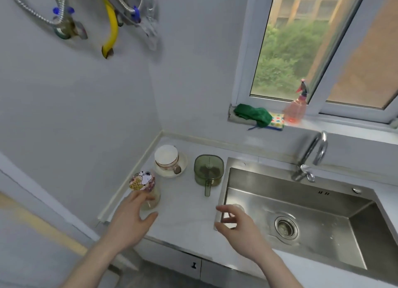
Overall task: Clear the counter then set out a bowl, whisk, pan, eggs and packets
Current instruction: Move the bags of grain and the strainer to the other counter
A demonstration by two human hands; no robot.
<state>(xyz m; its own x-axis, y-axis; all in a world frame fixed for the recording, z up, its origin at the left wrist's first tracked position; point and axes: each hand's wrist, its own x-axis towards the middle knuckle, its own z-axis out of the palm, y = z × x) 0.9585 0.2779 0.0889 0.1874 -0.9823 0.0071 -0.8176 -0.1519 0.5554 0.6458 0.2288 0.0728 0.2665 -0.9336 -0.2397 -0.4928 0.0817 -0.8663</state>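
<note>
While the left hand (pixel 131 221) reaches, fingers loose, for the clear glass jar with the cartoon lid (pixel 144 187) at the tabletop's (pixel 185 212) left edge, the right hand (pixel 234 223) hovers empty; likely slippery and breakable, the jar is best gripped round its body.

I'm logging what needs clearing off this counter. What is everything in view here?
jar with cartoon lid: 1, clear, counter left edge
cup on saucer: 1, white, back corner
lidded container: 1, green, beside sink
sink: 1, steel, right
tap: 1, chrome, behind sink
cloth: 1, green, windowsill
spray bottle: 1, pink, windowsill
hoses: several, yellow and metal, wall
left hand: reaching at jar
right hand: over sink edge, empty
</note>
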